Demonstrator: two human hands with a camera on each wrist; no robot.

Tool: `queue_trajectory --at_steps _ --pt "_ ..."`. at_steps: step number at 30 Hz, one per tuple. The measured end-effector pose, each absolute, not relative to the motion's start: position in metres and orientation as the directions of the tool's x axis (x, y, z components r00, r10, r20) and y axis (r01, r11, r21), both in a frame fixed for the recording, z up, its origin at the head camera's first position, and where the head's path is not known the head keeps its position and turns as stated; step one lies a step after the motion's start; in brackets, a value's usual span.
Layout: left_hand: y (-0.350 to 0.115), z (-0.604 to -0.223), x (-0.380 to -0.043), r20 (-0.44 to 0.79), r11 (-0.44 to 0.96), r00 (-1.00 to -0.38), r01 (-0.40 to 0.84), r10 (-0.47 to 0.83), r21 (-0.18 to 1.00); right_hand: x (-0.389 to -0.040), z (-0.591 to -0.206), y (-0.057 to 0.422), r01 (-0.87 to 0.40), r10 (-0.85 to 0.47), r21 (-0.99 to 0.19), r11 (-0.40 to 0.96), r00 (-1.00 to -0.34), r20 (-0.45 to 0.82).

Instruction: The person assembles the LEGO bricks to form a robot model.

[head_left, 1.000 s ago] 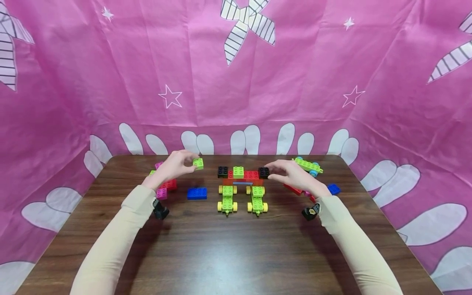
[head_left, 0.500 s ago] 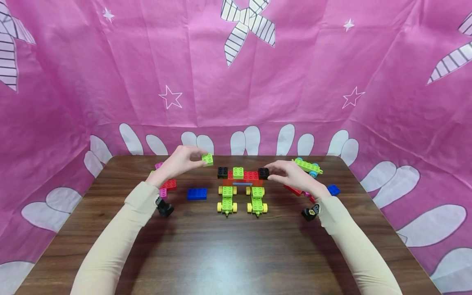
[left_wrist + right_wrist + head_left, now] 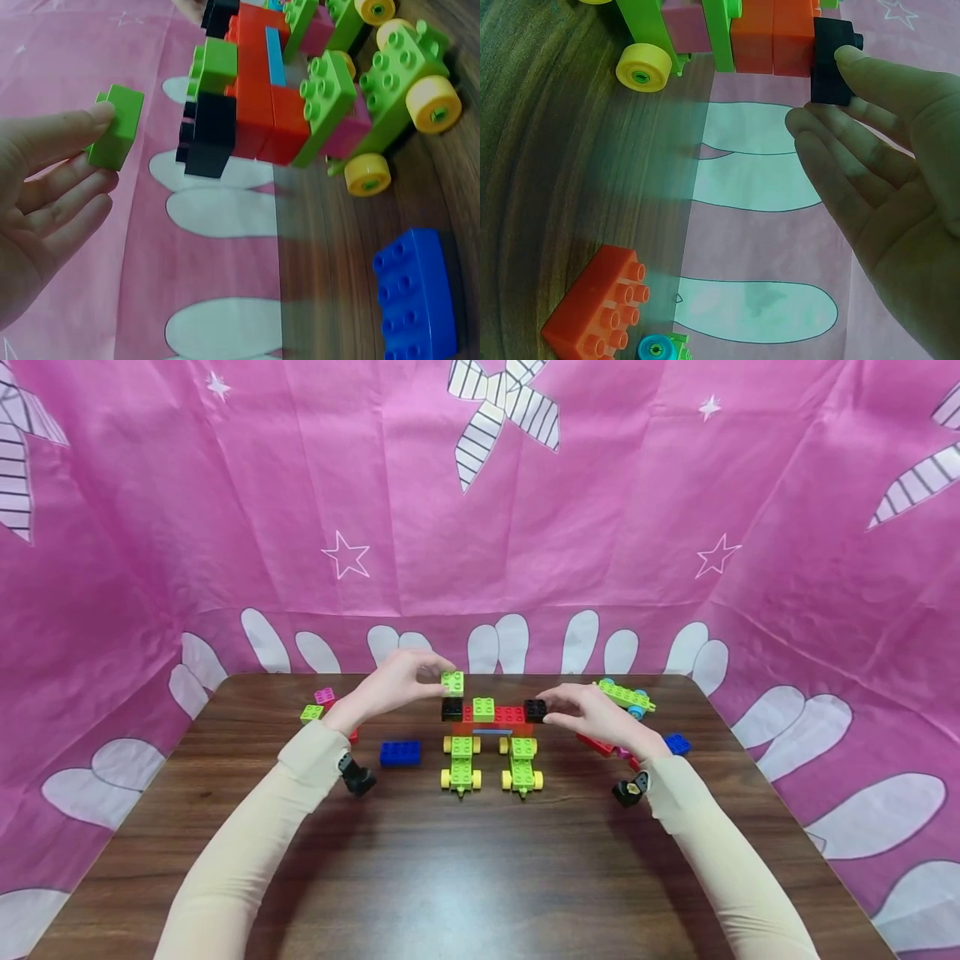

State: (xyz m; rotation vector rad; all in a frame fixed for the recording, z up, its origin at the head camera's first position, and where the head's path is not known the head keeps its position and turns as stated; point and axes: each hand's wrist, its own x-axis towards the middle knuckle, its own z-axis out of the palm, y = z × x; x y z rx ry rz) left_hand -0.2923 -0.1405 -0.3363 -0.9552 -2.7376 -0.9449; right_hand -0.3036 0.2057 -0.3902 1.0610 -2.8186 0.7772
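My left hand (image 3: pixel 397 683) pinches a light green 2x2 toy building brick (image 3: pixel 118 127) between thumb and fingers. It is held above the left black brick (image 3: pixel 209 136), with a gap between them in the left wrist view. That black brick sits on one end of a red brick row (image 3: pixel 510 715); another green brick (image 3: pixel 483 709) is near its middle. At the other end, my right hand (image 3: pixel 588 710) pinches the right black brick (image 3: pixel 831 61). Two green wheeled bases with yellow wheels, the left base (image 3: pixel 461 766) and right base (image 3: pixel 522 766), support the build.
A blue brick (image 3: pixel 401 753) lies left of the build. Beyond my left wrist are a pink brick (image 3: pixel 324 695) and a loose green brick (image 3: pixel 311 713). To the right lie a blue-wheeled green base (image 3: pixel 624 696), a red brick (image 3: pixel 596 304) and another blue brick (image 3: pixel 678 744).
My left hand has carried the green brick rightward, from beside the build to above the left black brick. My right hand stays at the right black brick.
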Motion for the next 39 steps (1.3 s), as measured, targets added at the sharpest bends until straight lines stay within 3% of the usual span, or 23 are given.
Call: queue_trajectory --at_steps 14,39 --pt "-0.107 -0.340 -0.296 0.234 0.562 -0.795 0.572 0.560 0.597 -0.305 -0.391 0.207 -0.624 -0.606 -0.447 0.641 -0.769 0.203" --pt "-0.068 -0.360 -0.304 0.253 0.561 -0.761 0.622 0.598 0.547 -0.305 -0.393 0.209 -0.639 -0.616 -0.449 0.624 -0.756 0.221"
